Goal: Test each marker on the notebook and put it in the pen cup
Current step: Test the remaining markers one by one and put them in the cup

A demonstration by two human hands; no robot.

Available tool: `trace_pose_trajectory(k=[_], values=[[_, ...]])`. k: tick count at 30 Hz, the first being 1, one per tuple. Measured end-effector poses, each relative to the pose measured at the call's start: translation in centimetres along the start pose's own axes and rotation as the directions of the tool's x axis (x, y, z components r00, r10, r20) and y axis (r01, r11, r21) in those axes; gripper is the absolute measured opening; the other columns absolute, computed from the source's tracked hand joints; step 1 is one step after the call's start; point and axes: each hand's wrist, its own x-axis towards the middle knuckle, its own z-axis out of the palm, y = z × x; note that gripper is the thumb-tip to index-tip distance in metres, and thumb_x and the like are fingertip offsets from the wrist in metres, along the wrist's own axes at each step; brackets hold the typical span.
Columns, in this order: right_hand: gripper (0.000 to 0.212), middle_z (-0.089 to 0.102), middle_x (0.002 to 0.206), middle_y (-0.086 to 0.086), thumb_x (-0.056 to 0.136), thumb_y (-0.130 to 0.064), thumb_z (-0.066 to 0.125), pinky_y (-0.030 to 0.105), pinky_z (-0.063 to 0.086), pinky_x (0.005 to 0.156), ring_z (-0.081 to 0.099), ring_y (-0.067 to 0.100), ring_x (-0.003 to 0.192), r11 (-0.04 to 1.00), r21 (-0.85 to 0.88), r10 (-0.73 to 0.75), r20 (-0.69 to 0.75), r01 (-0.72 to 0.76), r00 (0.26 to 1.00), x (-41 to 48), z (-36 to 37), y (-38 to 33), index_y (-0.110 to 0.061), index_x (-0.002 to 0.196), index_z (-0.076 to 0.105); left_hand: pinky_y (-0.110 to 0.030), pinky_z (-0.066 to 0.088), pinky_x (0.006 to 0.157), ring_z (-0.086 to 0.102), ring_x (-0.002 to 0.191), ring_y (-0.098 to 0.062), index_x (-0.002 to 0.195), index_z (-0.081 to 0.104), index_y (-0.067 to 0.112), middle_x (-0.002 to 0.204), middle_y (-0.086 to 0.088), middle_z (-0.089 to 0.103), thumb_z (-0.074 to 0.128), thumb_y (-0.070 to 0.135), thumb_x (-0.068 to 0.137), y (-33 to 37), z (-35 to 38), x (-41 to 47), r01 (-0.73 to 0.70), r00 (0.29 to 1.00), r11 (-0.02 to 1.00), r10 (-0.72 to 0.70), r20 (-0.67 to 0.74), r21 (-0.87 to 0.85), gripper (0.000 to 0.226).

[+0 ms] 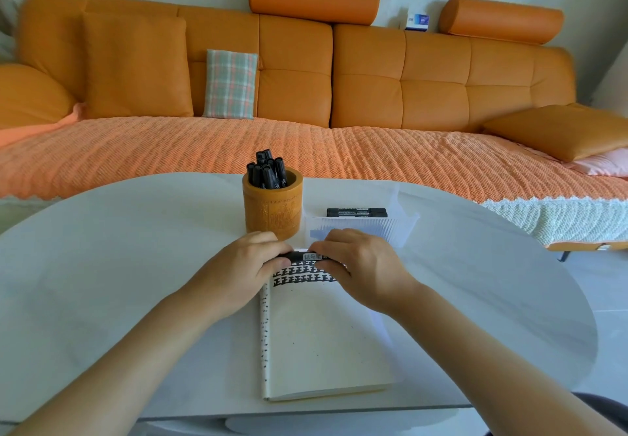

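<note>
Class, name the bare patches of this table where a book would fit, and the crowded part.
Bare: the white oval table left of the carved orange pen cup and left hand; right of the white ribbed box and right hand. Crowded: centre, around the open notebook and held black marker.

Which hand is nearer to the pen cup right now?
Left. The left hand sits just in front of the base of the pen cup, gripping one end of the marker; the right hand grips the other end, farther off to the right.
</note>
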Motion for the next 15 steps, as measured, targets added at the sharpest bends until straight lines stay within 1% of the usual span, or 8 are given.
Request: trace_pose_trajectory(k=[2, 4, 5, 7, 10, 11, 13, 15], values=[[0.023, 0.061, 0.082, -0.008, 0.098, -0.033, 0.050, 0.034, 0.045, 0.050, 0.057, 0.016, 0.075, 1.000, -0.002, -0.007, -0.015, 0.007, 1.000, 0.0, -0.1, -0.2, -0.022, 0.105, 0.070, -0.029, 0.044, 0.068, 0.048, 0.084, -0.005, 0.105, 0.068, 0.022, 0.085, 0.011, 0.053, 0.055, 0.024, 0.096, 0.2, -0.1, -0.1, -0.044, 0.999, 0.999, 0.045, -0.030, 0.020, 0.016], [0.021, 0.061, 0.080, -0.009, 0.097, -0.032, 0.052, 0.034, 0.044, 0.051, 0.057, 0.014, 0.073, 0.998, 0.053, 0.036, -0.012, -0.036, 0.999, 0.1, -0.2, -0.5, -0.023, 0.104, 0.070, -0.027, 0.043, 0.066, 0.047, 0.081, -0.005, 0.102, 0.070, 0.017, 0.084, 0.009, 0.053, 0.059, 0.019, 0.094, 0.5, -0.2, 0.0, -0.088, 0.992, 0.995, 0.091, -0.082, 0.036, 0.014], [0.019, 0.060, 0.078, -0.009, 0.097, -0.030, 0.053, 0.035, 0.045, 0.053, 0.056, 0.012, 0.072, 0.993, 0.093, 0.074, 0.008, -0.074, 0.997, 0.2, -0.4, -0.6, -0.024, 0.102, 0.070, -0.028, 0.044, 0.065, 0.046, 0.080, -0.006, 0.100, 0.071, 0.014, 0.083, 0.008, 0.053, 0.061, 0.016, 0.092, 0.6, -0.3, 0.1, -0.109, 0.989, 0.993, 0.114, -0.097, 0.051, 0.012], [0.014, 0.059, 0.073, -0.006, 0.097, -0.028, 0.055, 0.038, 0.045, 0.057, 0.053, 0.012, 0.069, 0.970, 0.182, 0.147, 0.099, -0.163, 0.984, 0.3, -0.6, -0.8, -0.024, 0.093, 0.068, -0.035, 0.046, 0.062, 0.045, 0.078, -0.009, 0.093, 0.070, 0.010, 0.079, 0.005, 0.052, 0.065, 0.015, 0.090, 0.7, -0.4, 0.3, -0.153, 0.982, 0.983, 0.162, -0.092, 0.098, 0.007], [0.021, 0.054, 0.064, -0.003, 0.099, -0.027, 0.055, 0.035, 0.038, 0.057, 0.047, 0.013, 0.063, 0.923, 0.281, 0.196, 0.242, -0.262, 0.950, 0.4, -1.0, -1.0, -0.020, 0.080, 0.062, -0.039, 0.045, 0.059, 0.043, 0.075, -0.011, 0.090, 0.070, 0.009, 0.075, 0.003, 0.051, 0.066, 0.017, 0.089, 0.4, -0.1, 0.5, -0.202, 0.974, 0.969, 0.214, -0.080, 0.140, 0.009], [0.023, 0.055, 0.064, -0.002, 0.099, -0.028, 0.054, 0.035, 0.037, 0.057, 0.047, 0.013, 0.062, 0.918, 0.279, 0.206, 0.274, -0.283, 0.939, 0.5, -1.2, -0.9, -0.019, 0.080, 0.061, -0.039, 0.045, 0.059, 0.043, 0.075, -0.010, 0.092, 0.070, 0.010, 0.076, 0.003, 0.051, 0.065, 0.018, 0.089, 0.3, 0.0, 0.5, -0.210, 0.972, 0.968, 0.222, -0.080, 0.137, 0.010], [0.023, 0.058, 0.067, -0.003, 0.100, -0.033, 0.051, 0.037, 0.042, 0.061, 0.051, 0.014, 0.066, 0.931, 0.213, 0.222, 0.312, -0.295, 0.924, 0.6, -1.7, -0.9, -0.020, 0.083, 0.061, -0.040, 0.046, 0.060, 0.044, 0.077, -0.009, 0.095, 0.070, 0.011, 0.078, 0.004, 0.052, 0.064, 0.020, 0.091, 0.3, 0.1, 0.7, -0.220, 0.969, 0.968, 0.231, -0.088, 0.118, 0.011], [0.020, 0.058, 0.069, -0.008, 0.102, -0.033, 0.046, 0.037, 0.045, 0.066, 0.052, 0.011, 0.068, 0.942, 0.169, 0.231, 0.305, -0.291, 0.924, 0.7, -2.0, -0.8, -0.025, 0.092, 0.061, -0.040, 0.048, 0.063, 0.048, 0.082, -0.010, 0.099, 0.069, 0.014, 0.083, 0.005, 0.054, 0.062, 0.022, 0.093, 0.4, 0.0, 1.2, -0.226, 0.964, 0.970, 0.236, -0.123, 0.094, 0.012]])
